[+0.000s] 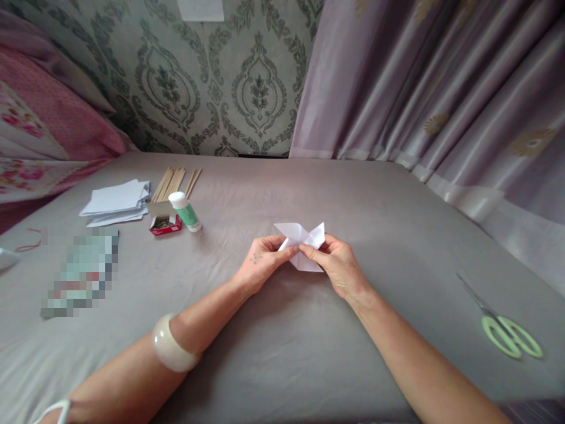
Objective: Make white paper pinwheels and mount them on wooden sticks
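A folded piece of white paper [309, 263] with pointed flaps standing up at its top is between my two hands, over the middle of the grey cloth surface. My left hand [260, 259] pinches its left side, thumb on the near face. From the other side my right hand [342, 265] grips it the same way, and the two thumb tips almost meet at the centre. The fingers behind the paper are mostly hidden.
Scissors with green handles [507, 333] lie at the right. Back left are a stack of paper [115, 200], wooden sticks [170, 182], a small red box [165, 227] of small items and a glue stick [185, 212]. A pixelated flat item [82, 274] lies nearer.
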The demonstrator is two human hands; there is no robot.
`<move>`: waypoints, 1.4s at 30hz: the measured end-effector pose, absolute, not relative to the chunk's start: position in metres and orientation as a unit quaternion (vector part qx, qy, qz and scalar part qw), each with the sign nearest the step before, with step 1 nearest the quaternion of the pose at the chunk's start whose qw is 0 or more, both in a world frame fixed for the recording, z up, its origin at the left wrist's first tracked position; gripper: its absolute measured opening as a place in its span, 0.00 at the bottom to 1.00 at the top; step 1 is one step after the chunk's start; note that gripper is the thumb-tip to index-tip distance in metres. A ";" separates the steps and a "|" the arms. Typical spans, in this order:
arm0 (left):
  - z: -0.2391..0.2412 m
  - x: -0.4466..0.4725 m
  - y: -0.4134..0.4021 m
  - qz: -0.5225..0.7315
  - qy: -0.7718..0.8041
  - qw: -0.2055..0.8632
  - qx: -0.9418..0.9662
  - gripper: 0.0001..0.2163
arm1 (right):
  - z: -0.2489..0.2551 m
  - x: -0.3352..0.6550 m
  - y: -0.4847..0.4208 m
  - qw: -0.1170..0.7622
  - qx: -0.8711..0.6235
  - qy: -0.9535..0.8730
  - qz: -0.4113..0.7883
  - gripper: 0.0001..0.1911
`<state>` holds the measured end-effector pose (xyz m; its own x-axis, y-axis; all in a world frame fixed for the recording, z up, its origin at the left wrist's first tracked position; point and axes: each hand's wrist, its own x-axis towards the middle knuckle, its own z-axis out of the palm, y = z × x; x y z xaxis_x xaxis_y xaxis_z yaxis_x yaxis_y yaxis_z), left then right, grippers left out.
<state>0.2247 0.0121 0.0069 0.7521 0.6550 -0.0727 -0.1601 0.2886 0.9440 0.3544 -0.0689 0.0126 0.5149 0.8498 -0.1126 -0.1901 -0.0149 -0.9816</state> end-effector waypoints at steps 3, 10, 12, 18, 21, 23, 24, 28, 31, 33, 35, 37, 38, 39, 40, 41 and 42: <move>0.006 0.225 0.013 0.271 0.237 0.764 0.536 0.13 | 0.011 0.355 -0.069 0.646 -0.581 -0.270 0.416 0.17; 0.007 0.225 0.013 0.266 0.251 0.758 0.540 0.14 | 0.007 0.356 -0.068 0.647 -0.580 -0.262 0.420 0.17; 0.008 0.225 0.013 0.263 0.255 0.759 0.538 0.14 | 0.006 0.355 -0.068 0.648 -0.580 -0.256 0.422 0.17; 0.009 0.224 0.012 0.244 0.282 0.754 0.541 0.14 | 0.005 0.353 -0.067 0.646 -0.589 -0.245 0.419 0.17; 0.008 0.224 0.011 0.243 0.290 0.747 0.547 0.14 | 0.004 0.353 -0.067 0.644 -0.594 -0.246 0.416 0.17; 0.008 0.223 0.012 0.239 0.292 0.744 0.551 0.14 | 0.004 0.354 -0.067 0.640 -0.596 -0.246 0.417 0.17; 0.008 0.223 0.012 0.237 0.293 0.743 0.553 0.14 | 0.003 0.354 -0.067 0.639 -0.597 -0.246 0.419 0.17; 0.007 0.222 0.013 0.236 0.301 0.735 0.560 0.14 | 0.002 0.355 -0.067 0.631 -0.598 -0.249 0.426 0.17; 0.007 0.222 0.014 0.239 0.310 0.721 0.572 0.14 | 0.001 0.357 -0.067 0.628 -0.593 -0.249 0.438 0.16; 0.007 0.222 0.013 0.241 0.312 0.712 0.581 0.14 | 0.000 0.357 -0.067 0.628 -0.589 -0.246 0.446 0.16; 0.007 0.222 0.013 0.243 0.313 0.703 0.590 0.13 | 0.000 0.357 -0.067 0.628 -0.587 -0.246 0.448 0.16; 0.009 0.222 0.012 0.242 0.316 0.694 0.600 0.13 | 0.000 0.356 -0.067 0.629 -0.587 -0.248 0.446 0.16; 0.010 0.222 0.012 0.242 0.318 0.690 0.604 0.13 | 0.000 0.356 -0.067 0.629 -0.587 -0.250 0.445 0.17; 0.011 0.222 0.012 0.241 0.320 0.685 0.608 0.13 | 0.000 0.356 -0.067 0.628 -0.588 -0.251 0.444 0.17; 0.011 0.221 0.011 0.239 0.323 0.682 0.611 0.14 | -0.001 0.356 -0.067 0.628 -0.587 -0.253 0.444 0.17; 0.011 0.221 0.011 0.238 0.327 0.678 0.614 0.14 | -0.001 0.357 -0.067 0.626 -0.587 -0.255 0.445 0.17; 0.011 0.221 0.012 0.237 0.330 0.675 0.615 0.14 | -0.002 0.357 -0.068 0.625 -0.588 -0.256 0.446 0.17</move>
